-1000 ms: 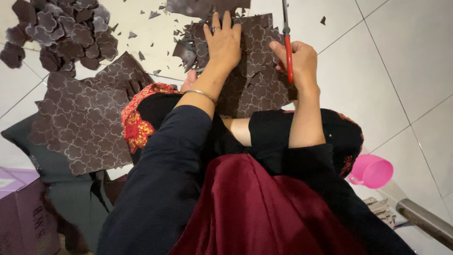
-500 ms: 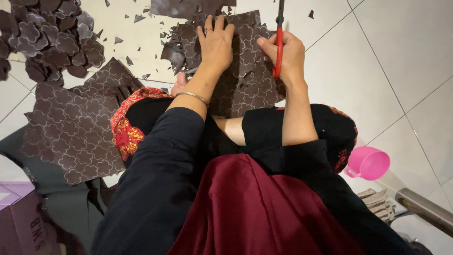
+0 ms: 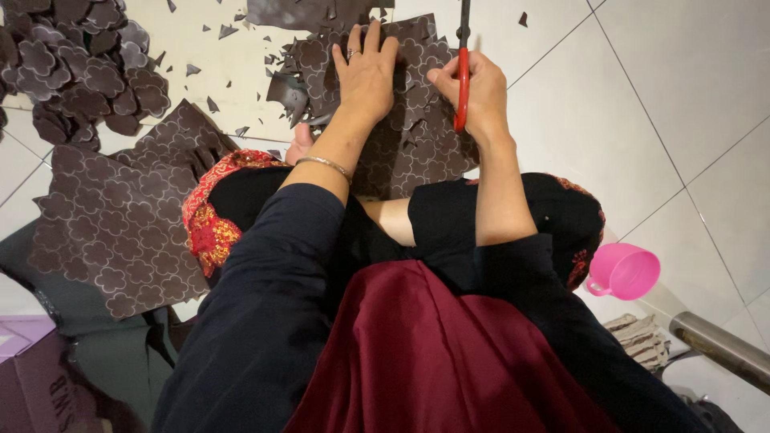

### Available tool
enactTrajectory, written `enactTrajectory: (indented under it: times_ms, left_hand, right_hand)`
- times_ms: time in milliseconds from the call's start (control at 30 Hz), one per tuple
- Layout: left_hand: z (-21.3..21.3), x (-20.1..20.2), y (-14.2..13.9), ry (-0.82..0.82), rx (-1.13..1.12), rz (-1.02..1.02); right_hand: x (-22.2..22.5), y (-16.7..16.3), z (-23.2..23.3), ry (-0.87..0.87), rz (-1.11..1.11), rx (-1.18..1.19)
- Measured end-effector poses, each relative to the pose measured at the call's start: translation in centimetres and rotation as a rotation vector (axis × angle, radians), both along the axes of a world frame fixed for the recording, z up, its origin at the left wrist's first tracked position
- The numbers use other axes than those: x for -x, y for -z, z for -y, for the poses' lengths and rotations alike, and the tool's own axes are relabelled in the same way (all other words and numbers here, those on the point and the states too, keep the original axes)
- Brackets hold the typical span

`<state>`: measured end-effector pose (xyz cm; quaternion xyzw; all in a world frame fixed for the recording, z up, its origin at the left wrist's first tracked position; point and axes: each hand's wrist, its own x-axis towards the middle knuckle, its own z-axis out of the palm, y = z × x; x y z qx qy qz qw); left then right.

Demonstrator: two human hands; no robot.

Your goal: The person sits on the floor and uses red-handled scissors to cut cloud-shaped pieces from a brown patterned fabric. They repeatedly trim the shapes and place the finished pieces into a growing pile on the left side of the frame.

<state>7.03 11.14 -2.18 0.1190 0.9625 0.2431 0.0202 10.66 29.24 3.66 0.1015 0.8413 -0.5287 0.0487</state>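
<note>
on the white tiled floor (image 3: 706, 104), seen from the head camera, a dark brown sheet (image 3: 401, 136) printed with pale flower outlines lies just beyond the person's knees. the left hand (image 3: 365, 72) lies flat on it with fingers spread, pressing it down. the right hand (image 3: 473, 92) is closed around the red handles of a pair of scissors (image 3: 463, 72), whose blades point away toward the sheet's far edge; the tips run out of view. the near-left edge of the sheet is already ragged and scalloped where shapes have been taken out, while most of its middle looks uncut. a heap of cut flower shapes (image 3: 72, 68) sits well apart at the upper left, and small offcuts (image 3: 216, 48) are scattered between. a second patterned sheet (image 3: 120, 216) lies whole beside the left knee, so by the look of it much cutting remains. a pink cup (image 3: 626, 271) stands off to the right.
</note>
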Motion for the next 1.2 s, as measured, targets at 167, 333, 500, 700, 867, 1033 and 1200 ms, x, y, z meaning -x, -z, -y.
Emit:
enactTrajectory:
  times_ms: [167, 333, 500, 700, 867, 1033, 1200]
  left_hand:
    - [0.0, 0.0, 0.1, 0.011, 0.002, -0.038]
    - [0.0, 0.3, 0.1, -0.016, -0.015, 0.005]
    - [0.0, 0.3, 0.2, 0.002, -0.064, -0.052]
    - [-0.2, 0.8, -0.2, -0.009, -0.224, -0.129]
    - [-0.2, 1.9, -1.0, -0.010, -0.685, 0.157]
    - [0.4, 2.7, -1.5, 0.100, -0.754, 0.118]
    - [0.8, 2.5, -1.8, 0.124, -0.800, 0.167]
  right_hand:
    - [0.1, 0.0, 0.0, -0.009, -0.004, -0.023]
    - [0.1, 0.5, 0.1, -0.042, 0.010, -0.021]
    - [0.1, 0.7, 0.1, -0.058, 0.013, -0.024]
    - [-0.1, 1.5, -0.2, -0.055, -0.032, -0.059]
    - [0.2, 2.1, 0.0, 0.050, -0.038, 0.000]
    - [0.4, 1.5, 0.1, 0.115, -0.139, -0.033]
    - [-0.3, 1.2, 0.7, 0.098, -0.078, 0.112]
